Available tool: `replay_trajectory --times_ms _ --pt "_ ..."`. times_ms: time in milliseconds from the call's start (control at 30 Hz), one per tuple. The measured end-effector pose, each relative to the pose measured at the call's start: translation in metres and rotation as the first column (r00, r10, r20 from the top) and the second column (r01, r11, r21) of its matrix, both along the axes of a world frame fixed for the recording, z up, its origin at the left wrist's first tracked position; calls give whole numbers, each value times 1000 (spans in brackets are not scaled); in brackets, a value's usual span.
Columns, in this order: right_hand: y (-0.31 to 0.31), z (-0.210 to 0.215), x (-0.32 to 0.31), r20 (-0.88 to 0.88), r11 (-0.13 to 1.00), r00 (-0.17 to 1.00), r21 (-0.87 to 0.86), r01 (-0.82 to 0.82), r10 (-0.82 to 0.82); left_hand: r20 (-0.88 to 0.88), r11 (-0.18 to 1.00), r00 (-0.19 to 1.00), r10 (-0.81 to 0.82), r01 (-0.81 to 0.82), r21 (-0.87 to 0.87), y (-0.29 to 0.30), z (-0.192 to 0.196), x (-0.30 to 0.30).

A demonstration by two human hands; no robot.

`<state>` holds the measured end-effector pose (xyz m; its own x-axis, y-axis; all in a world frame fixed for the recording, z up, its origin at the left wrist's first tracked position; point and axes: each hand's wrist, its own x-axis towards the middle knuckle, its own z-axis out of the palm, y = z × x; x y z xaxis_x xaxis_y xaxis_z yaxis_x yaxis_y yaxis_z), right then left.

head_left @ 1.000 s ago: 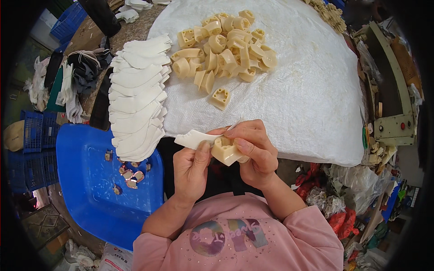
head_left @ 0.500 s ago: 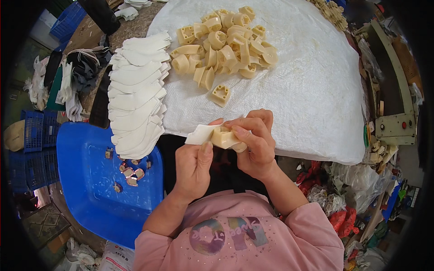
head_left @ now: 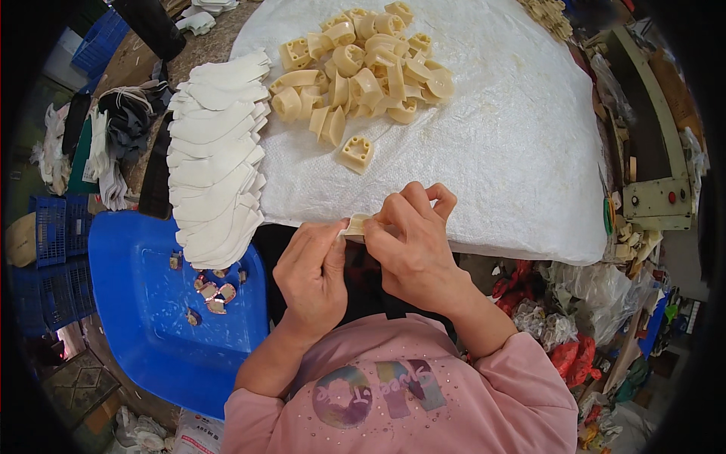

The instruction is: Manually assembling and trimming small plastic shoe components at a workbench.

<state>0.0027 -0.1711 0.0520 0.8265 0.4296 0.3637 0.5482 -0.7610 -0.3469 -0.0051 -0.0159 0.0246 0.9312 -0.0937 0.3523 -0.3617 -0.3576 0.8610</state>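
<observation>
Head view: cream plastic piece (head_left: 355, 225) — small, mostly hidden between both hands.

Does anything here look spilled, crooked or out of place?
One cream block lies alone, apart from the heap of cream blocks on the white cloth. A few small scraps are scattered in the blue tray. Otherwise nothing stands out.

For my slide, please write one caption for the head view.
Both hands, left and right, grip one cream part at the edge of the white table.
</observation>
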Motion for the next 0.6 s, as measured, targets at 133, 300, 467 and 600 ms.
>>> replay_trajectory --times_ms 133,300,467,600 --pt "-4 -10 5 5 1000 1000 20 -23 23 149 994 989 -9 -7 106 -4 -3 1" --pt "-12 -26 13 27 916 998 397 -59 52 -128 980 989 -78 53 -189 1 -1 0" --pt "-11 -29 8 -87 796 976 595 -111 201 8 929 992 -124 119 -350 1 -20 4" --pt "-13 -34 2 -170 736 943 670 -103 287 126 977 984 -125 144 -155 0 -13 7"
